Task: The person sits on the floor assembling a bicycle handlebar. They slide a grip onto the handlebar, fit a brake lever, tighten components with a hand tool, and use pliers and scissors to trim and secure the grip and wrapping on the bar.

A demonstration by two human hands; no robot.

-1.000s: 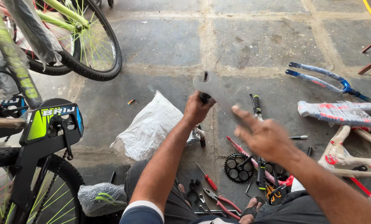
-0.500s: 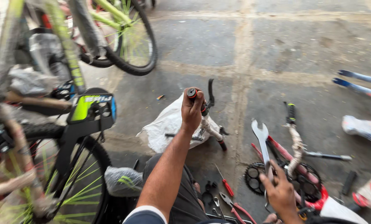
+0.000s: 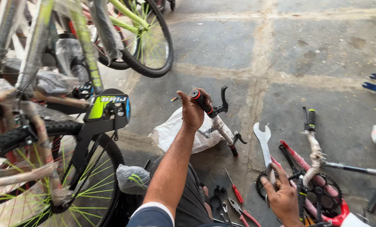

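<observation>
left hand (image 3: 193, 111) grips handlebar (image 3: 216, 122) end, held above plastic bag (image 3: 175, 132) on floor (image 3: 255, 50). right hand (image 3: 282, 197) holds wrench (image 3: 264, 145) to right of handlebar. second handlebar (image 3: 314, 153) and chainring (image 3: 322, 191) right of wrench. screwdriver (image 3: 235, 190) and pliers (image 3: 243, 212) between hands, near knees. bicycle (image 3: 66, 138) at left; wheel (image 3: 148, 42) behind.

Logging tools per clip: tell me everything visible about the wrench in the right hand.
The wrench is a flat, silver-grey metal open-ended spanner. Its forked jaw points up and away from the person, bare and touching nothing. The shaft runs down into the right hand, whose fingers wrap the lower end and hide it. It is held above the floor, near the black chainring.
</observation>
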